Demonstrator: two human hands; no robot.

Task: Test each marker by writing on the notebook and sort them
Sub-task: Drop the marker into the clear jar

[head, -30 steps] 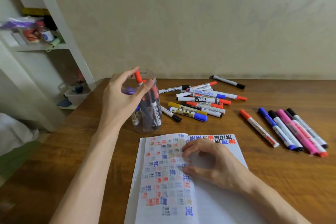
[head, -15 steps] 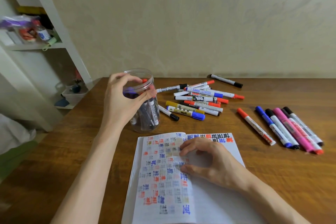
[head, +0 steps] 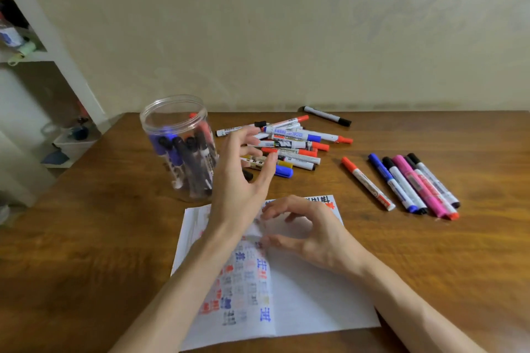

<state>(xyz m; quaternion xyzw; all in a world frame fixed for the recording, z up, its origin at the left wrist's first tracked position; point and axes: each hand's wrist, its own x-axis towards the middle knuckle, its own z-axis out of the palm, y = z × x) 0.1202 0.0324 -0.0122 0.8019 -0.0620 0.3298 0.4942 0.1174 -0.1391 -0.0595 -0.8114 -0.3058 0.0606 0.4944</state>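
An open notebook (head: 309, 298) covered with coloured test marks lies on the wooden table (head: 86, 252). My right hand (head: 312, 232) rests on its upper page with fingers loosely curled, holding nothing. My left hand (head: 243, 178) hovers empty with fingers spread, between a clear plastic jar (head: 177, 149) holding several markers and a loose pile of markers (head: 289, 143). A row of several markers (head: 410, 183) lies side by side at the right.
A single black-capped marker (head: 327, 116) lies near the wall behind the pile. A white shelf unit (head: 57, 46) with small items stands left of the table. The table's left edge runs close to the jar.
My left hand dropped the red marker into the jar, let go, and moved right toward the pile. The right hand stayed on the notebook.
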